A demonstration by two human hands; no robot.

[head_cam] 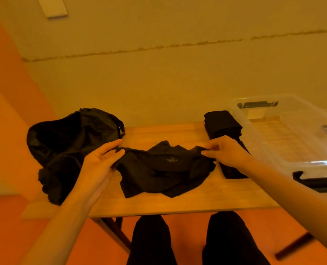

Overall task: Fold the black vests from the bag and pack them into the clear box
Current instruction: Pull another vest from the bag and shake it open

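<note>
Left grip (101, 161): palm turned up, thumb and fingers closed on the left edge of the crumpled vest, pinching the fabric.
Right grip (225, 150): fingers curled, clamped on the crumpled vest's right corner; the forearm runs back toward the person.
Crumpled vest (162, 169): black and unfolded. Its far edge is held up between the two grips and the rest lies slack on the tabletop. A small pale logo shows near its middle.
Tabletop (197, 199): pale wood, under the crumpled vest.
Bag (63, 146): black, slumped and open-mouthed, just left of the crumpled vest, behind the left grip. Whether bag and vest touch cannot be told.
Folded vests (222, 123): a neat black stack, right of and beyond the crumpled vest, just behind the right grip.
Flat black piece (233, 172): right of the crumpled vest, partly under the right forearm; what it is cannot be told.
Clear box (254, 131): farther right of the crumpled vest, past the folded vests, with an open top and a black latch (258, 104) on its far end.
Legs (151, 241): in black trousers, nearer than the crumpled vest, below the tabletop's edge.
</note>
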